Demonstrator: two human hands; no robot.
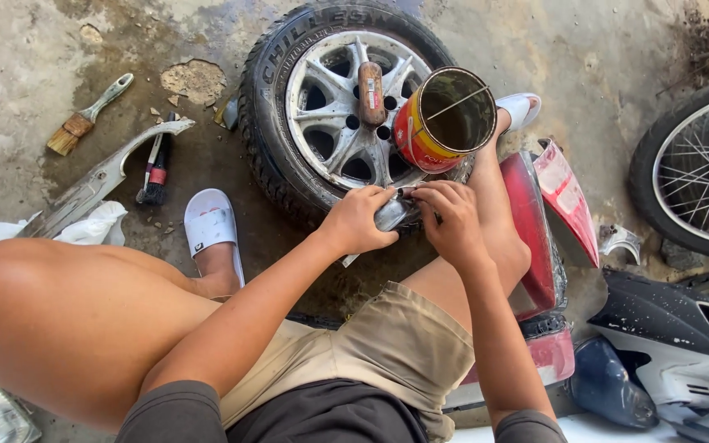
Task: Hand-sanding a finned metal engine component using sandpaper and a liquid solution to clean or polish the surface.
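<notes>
My bare knee [67, 328] fills the lower left of the frame, closest to the lens, with my khaki shorts [387, 344] at bottom centre. I'm squatting low so both arms reach forward between my legs.

Centre frame now: my left hand [356, 220] is wrapped around a small silvery metal part [391, 215], fingers closed on it, and it sits right at the lower edge of the car wheel [346, 107]. My right hand [451, 223] is closed in on the same part from the other side, fingertips pinching at its top end. I'd say one hand steadies while the other works at it, though what exactly my fingertips grip is hidden.

The wheel lies flat on the concrete at upper centre and seems to serve as my bench. An open red and yellow tin can [445, 119] rests tilted on its rim, within easy reach, and a wooden-handled tool [372, 92] lies across the spokes.

Upper left, set aside: a paintbrush [84, 119], a dark brush [156, 172] and a long grey trim panel [100, 182]. My left white slipper [210, 223] is planted beside the tyre. A red fairing piece [535, 230] lies right of centre under my right leg, and a spoked wheel [699, 164] stands at the right edge.
</notes>
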